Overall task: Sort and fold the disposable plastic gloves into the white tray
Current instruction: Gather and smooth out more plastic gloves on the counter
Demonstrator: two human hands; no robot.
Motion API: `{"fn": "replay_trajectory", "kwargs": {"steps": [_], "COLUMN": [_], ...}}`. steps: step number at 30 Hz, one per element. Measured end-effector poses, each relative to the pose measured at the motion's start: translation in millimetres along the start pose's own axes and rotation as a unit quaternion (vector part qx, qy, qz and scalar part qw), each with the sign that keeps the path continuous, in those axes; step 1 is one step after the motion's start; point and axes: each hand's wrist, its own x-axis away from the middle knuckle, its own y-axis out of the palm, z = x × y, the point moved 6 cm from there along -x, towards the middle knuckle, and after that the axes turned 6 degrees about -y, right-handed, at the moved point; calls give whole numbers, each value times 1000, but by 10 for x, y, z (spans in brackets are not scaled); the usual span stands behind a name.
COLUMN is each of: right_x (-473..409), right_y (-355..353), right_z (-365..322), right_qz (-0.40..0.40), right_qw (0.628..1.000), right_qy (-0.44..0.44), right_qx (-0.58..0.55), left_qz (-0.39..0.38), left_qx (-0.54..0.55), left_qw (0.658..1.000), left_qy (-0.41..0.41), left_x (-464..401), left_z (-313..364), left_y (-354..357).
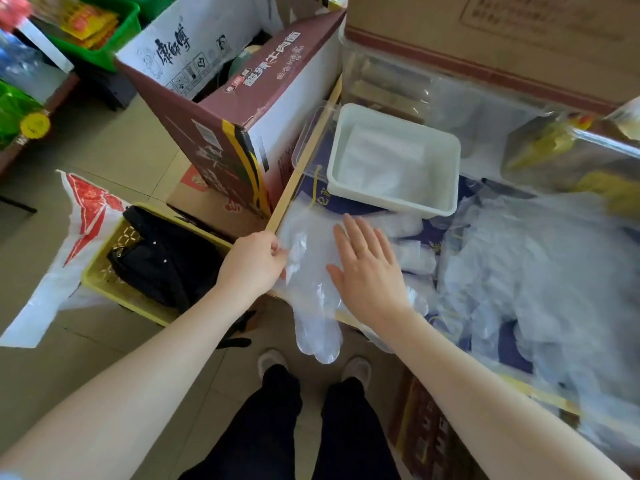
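Left hand (254, 263) pinching the edge of a clear glove (311, 271) at lower centre; right hand (369, 271) flat and open, pressing it down. Fingers of the glove hanging off the counter edge (304, 168), likely to slip floorward if pressure eases. Loose glove pile (536, 271) crowding the right. White tray (394, 161) just above, folded gloves inside, short clear path to it.
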Motion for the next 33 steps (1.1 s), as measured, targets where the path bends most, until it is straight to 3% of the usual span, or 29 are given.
{"fn": "replay_trajectory", "kwargs": {"steps": [2,4,7,8,10,13,17,19,20,22,24,25,28,30,33], "right_x": [61,107,113,111,97,121,383,531,589,708,845,911,1095,1144,1125], "right_y": [302,476,552,562,555,556,468,356,255,-15,-175,-186,-14,55,61], "right_z": [47,151,210,204,196,272,649,817,893,1134,1535,1738,2222,2343,2416], "right_qz": [-89,-104,-92,-93,-94,-109,-115,-117,-88,40,145,152,47,10,61], "right_qw": [993,989,991,991,991,991,987,987,987,986,963,947,910,919,937], "right_qy": [54,89,87,83,77,65,105,83,69,86,189,253,394,383,332], "right_qx": [-51,-57,-50,-50,-49,-46,-37,-75,-111,-139,-125,-123,-118,-90,-92], "left_qz": [0,40,137,141,51,-55,-82,-94,-93,-87,-66,-50,33,66,45], "left_qx": [-20,-99,-238,-242,-256,-266,-284,-318,-337,-362,-363,-363,-319,-226,-107], "left_qw": [1000,994,942,924,912,932,936,927,921,915,919,921,932,944,946], "left_qy": [0,20,193,259,316,242,193,176,172,157,138,134,167,232,302], "left_x": [69,128,155,170,167,87,54,94,117,143,141,147,209,304,404], "left_z": [-6,30,297,415,590,600,594,613,634,669,726,773,978,1159,1418], "left_y": [1,-60,-66,-1,226,441,468,537,576,636,627,608,560,577,684]}}
